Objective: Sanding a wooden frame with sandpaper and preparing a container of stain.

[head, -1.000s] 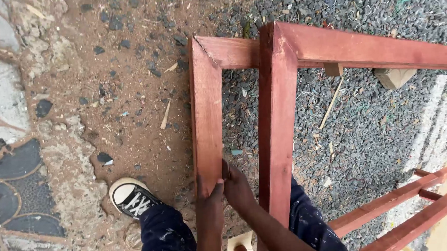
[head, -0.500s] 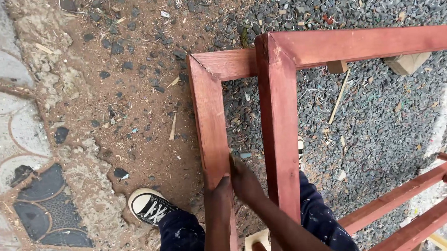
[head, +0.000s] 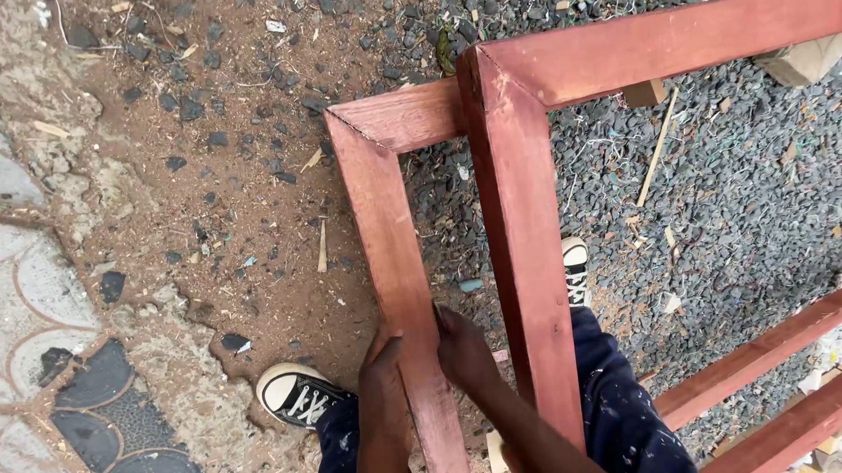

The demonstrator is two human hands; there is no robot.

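I see both hands on the reddish-brown stained wooden frame, on its left upright rail, low in view. Left hand is wrapped on the rail's outer left edge, fingers curled round the wood, thumb side up. Right hand grips the same rail from its inner right edge, fingers closed against the wood, just across from the left hand. Rail sits between the two palms.

Frame stands tilted over the ground, mitred corner at the top of that rail. A second reddish-brown wooden frame stands just right of the held rail, overlapping it at the top corner; its top rail runs off to the right. Two more red-stained wooden bars lie slanted further right of the held frame, low down.

Black-and-white canvas shoe is left of the held rail, on brown dirt. Other shoe's white toe shows right of the second frame, on grey gravel. Dark blue paint-flecked trousers below. Pale wooden block top right. Patterned paving far left.
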